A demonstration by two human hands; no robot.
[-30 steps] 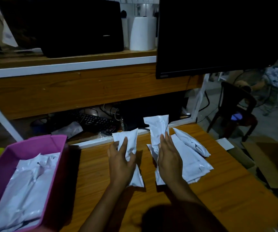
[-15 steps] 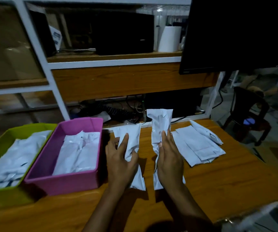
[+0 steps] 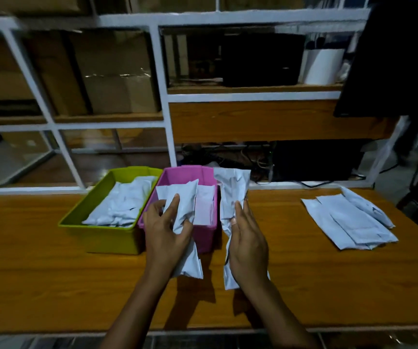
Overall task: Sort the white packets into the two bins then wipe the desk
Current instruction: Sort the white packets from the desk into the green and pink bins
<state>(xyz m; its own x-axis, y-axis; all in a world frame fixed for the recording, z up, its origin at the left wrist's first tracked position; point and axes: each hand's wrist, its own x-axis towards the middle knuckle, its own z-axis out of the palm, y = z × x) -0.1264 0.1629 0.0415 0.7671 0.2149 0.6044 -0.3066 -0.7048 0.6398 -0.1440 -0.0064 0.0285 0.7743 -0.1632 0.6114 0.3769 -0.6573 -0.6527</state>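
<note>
Left hand (image 3: 167,235) grips left packet (image 3: 187,197); right hand (image 3: 249,243) seemingly holds right packet (image 3: 233,187).

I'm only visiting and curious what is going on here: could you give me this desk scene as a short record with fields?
left hand: grips first packet by the pink bin
right hand: holds second packet, right of that bin
green bin: left of pink bin, holds sorted packets
pink bin: also holds some
pile: unsorted, flat on the desk, far right

Dim light fell on a wooden bench (image 3: 52,273) backed by white-framed shelving (image 3: 162,96) holding cardboard boxes (image 3: 112,71); a dark monitor (image 3: 391,59) stood at right.
</note>
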